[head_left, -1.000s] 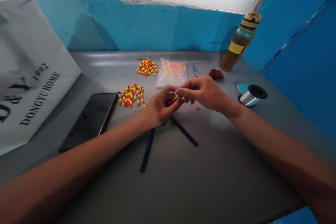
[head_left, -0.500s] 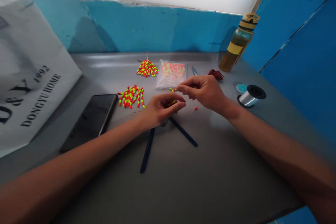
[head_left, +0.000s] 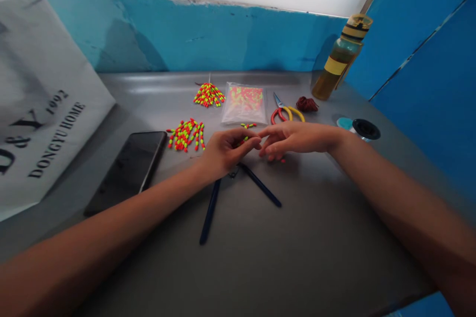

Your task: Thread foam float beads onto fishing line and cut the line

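My left hand [head_left: 228, 152] is closed at the centre, thumb and fingers pinched round small red and yellow-green beads [head_left: 241, 142], partly hidden by the fingers. Its fingertips meet those of my right hand [head_left: 284, 139], whose fingers are bent and close together; whatever lies between them is too small to make out. Just beyond the hands lie a few loose beads [head_left: 248, 125], and a red bead [head_left: 283, 161] is under my right hand. Blue-handled pliers [head_left: 261, 186] lie spread below my left hand.
Bead piles [head_left: 186, 134] and a bead bundle [head_left: 209, 95] lie left of a clear bead bag [head_left: 244, 104]. Scissors [head_left: 285, 110], brown cord [head_left: 307, 104], a wire spool [head_left: 366, 130] and a bottle [head_left: 336, 62] stand rightward. A phone [head_left: 128, 171] and white bag [head_left: 48, 94] are left.
My right hand has come down and nearer, turned flatter, and now meets my left fingertips. The scissors show fully, and the spool is partly covered. My left hand has barely moved.
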Motion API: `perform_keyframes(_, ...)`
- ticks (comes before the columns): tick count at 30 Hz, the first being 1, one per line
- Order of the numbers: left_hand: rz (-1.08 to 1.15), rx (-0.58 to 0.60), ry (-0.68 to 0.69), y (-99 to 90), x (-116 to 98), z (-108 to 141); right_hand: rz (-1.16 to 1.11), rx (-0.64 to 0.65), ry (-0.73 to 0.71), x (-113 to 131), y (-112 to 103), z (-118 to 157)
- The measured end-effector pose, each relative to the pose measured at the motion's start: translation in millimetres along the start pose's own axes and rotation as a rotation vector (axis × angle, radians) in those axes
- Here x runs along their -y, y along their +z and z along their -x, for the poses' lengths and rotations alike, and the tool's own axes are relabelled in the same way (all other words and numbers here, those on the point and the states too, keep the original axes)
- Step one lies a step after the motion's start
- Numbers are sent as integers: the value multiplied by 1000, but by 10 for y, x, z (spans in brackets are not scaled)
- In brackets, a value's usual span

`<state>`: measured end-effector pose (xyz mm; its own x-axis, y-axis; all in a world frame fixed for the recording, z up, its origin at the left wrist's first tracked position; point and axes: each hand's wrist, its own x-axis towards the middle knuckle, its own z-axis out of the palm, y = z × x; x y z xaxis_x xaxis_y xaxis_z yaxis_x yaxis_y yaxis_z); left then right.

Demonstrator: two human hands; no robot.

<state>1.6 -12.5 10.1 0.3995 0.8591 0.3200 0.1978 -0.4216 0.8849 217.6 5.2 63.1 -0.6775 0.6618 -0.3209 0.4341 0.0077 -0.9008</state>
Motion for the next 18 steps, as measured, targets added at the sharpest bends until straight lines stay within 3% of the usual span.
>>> perform_keyframes(9, -21, -130, -49, 17, -9, 6, -6, -3, 101, 6, -81, 43)
perform_keyframes(14, -57, -170, -29, 19, 1, 20, 20, -204, -79, -40, 30, -61)
perform_keyframes(18, -110, -218, 21, 4, 1, 15, -113, -84, -133, -57, 144, -119)
